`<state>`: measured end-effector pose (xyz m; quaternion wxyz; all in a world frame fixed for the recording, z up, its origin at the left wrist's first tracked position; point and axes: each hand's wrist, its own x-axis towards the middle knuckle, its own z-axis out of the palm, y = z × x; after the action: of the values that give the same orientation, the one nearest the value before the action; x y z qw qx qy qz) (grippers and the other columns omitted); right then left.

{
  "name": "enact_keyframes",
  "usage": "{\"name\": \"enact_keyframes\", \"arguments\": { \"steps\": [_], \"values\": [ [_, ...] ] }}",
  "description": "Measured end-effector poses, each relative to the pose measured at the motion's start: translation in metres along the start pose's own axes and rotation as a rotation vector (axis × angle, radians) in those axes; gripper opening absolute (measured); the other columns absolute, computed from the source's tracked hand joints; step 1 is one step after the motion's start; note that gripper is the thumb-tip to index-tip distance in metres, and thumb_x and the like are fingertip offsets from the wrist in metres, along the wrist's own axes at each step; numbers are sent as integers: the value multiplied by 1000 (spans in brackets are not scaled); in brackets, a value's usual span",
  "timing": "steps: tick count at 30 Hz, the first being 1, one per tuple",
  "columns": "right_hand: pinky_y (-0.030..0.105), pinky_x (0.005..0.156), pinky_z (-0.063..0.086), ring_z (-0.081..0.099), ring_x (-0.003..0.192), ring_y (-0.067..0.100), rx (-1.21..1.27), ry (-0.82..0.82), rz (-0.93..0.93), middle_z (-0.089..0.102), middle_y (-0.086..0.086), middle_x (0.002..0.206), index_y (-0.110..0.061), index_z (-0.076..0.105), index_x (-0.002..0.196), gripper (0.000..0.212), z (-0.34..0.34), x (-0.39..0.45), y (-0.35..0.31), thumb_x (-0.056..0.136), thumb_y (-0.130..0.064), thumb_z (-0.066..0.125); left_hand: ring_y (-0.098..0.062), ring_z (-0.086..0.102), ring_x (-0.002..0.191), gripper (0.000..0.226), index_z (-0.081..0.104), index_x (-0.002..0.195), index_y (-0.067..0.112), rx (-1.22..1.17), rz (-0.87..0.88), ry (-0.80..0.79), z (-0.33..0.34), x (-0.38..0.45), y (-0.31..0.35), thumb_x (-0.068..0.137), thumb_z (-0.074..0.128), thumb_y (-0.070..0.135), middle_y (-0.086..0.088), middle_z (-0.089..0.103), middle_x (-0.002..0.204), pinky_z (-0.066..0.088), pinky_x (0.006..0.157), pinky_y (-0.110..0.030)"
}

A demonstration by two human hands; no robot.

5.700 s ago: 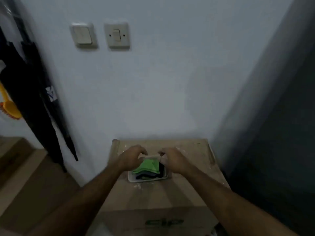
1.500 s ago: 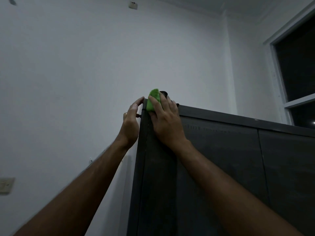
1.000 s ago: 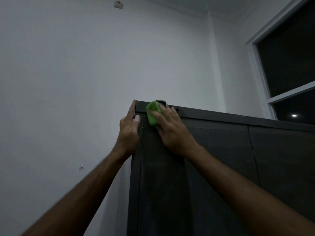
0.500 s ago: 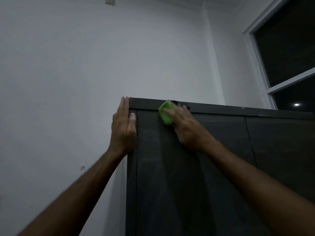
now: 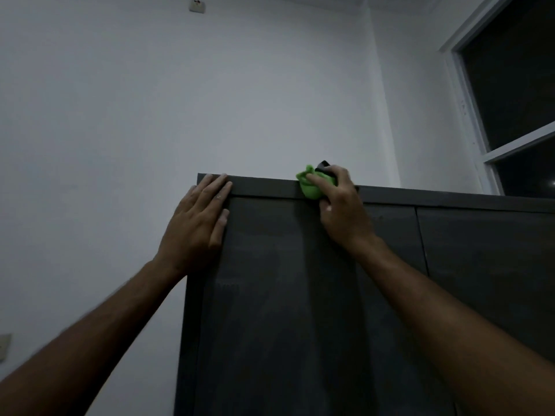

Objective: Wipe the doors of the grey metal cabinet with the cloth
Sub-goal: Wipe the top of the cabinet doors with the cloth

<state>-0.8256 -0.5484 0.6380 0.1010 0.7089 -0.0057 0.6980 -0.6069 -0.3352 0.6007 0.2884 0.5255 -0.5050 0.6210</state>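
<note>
The right hand [image 5: 339, 211] clutches a bunched bright green cloth [image 5: 310, 187] at the tall grey metal cabinet [image 5: 300, 295]'s top edge, the left hand [image 5: 198, 223] flat on its corner; overreaching could drag the cloth off.

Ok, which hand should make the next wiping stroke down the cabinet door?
Right. The right hand already grips the green cloth at the cabinet door's top edge; the left hand lies flat on the left corner, holding nothing.

No text, label, brand or number can be read anywhere.
</note>
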Motion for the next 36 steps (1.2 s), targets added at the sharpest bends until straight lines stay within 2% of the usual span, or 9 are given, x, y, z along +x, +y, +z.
{"name": "enact_keyframes", "arguments": {
  "steps": [4, 6, 8, 12, 18, 24, 30, 34, 36],
  "values": [
    [55, 118, 30, 44, 139, 38, -26, -104, -168, 54, 9, 148, -18, 65, 133, 63, 13, -20, -21, 77, 9, 53, -26, 24, 160, 59, 39, 160, 8, 51, 4, -30, -6, -1, 2, 105, 36, 31, -8, 34, 169, 25, 128, -52],
    [50, 107, 31, 44, 135, 30, -186, -85, -241, 53, -7, 150, -30, 65, 131, 59, -2, -47, -4, 80, -2, 56, -25, 24, 160, 59, 40, 160, 10, 57, -32, -36, -7, 0, 8, 105, 36, 32, -8, 35, 169, 23, 129, -51],
    [45, 94, 31, 45, 121, 28, -270, -4, -133, 54, -14, 148, -36, 64, 131, 60, -21, -55, 23, 79, -7, 55, -20, 21, 160, 59, 41, 159, 13, 11, -143, -20, -7, 3, 21, 104, 37, 35, -4, 34, 169, 17, 131, -46],
    [46, 94, 40, 48, 113, 34, -134, 96, 170, 57, -8, 146, -31, 66, 130, 67, -16, -22, 29, 74, 2, 52, -13, 10, 162, 65, 36, 161, 17, -39, -291, 2, -1, 4, 42, 102, 36, 44, 2, 26, 172, 3, 131, -37],
    [45, 91, 44, 50, 112, 34, -107, -55, -213, 59, -2, 144, -25, 67, 130, 59, -17, -67, 35, 79, -4, 48, -9, 4, 161, 71, 30, 164, 19, 14, -291, -20, 5, 1, 41, 101, 32, 51, 3, 19, 174, 1, 131, -37],
    [49, 93, 46, 47, 108, 35, -83, 106, 182, 58, 1, 139, -25, 66, 131, 66, -32, -27, 67, 72, 2, 55, -16, 8, 162, 74, 30, 164, 17, 69, -276, -12, 8, 1, 37, 99, 31, 53, 2, 20, 174, -5, 128, -28],
    [45, 91, 45, 50, 114, 36, -78, -102, -166, 58, 6, 136, -21, 67, 128, 60, -37, -71, 63, 71, -7, 55, -17, 6, 163, 75, 28, 165, 16, 110, -263, -30, 8, -2, 38, 100, 32, 53, 1, 18, 175, -5, 128, -29],
    [49, 99, 45, 50, 114, 40, -128, 106, 219, 56, 11, 136, -19, 67, 128, 56, -61, -38, 110, 74, -5, 55, -19, 4, 163, 76, 25, 165, 13, 152, -246, -39, 7, -1, 39, 100, 33, 52, -1, 16, 175, -5, 130, -35],
    [47, 101, 43, 49, 116, 39, -89, 106, 257, 56, 10, 136, -20, 66, 130, 58, -55, -22, 95, 75, -3, 55, -18, 2, 163, 77, 24, 165, 13, 168, -242, -43, 7, -1, 40, 100, 33, 52, -2, 15, 175, -7, 131, -35]
  ]
}}
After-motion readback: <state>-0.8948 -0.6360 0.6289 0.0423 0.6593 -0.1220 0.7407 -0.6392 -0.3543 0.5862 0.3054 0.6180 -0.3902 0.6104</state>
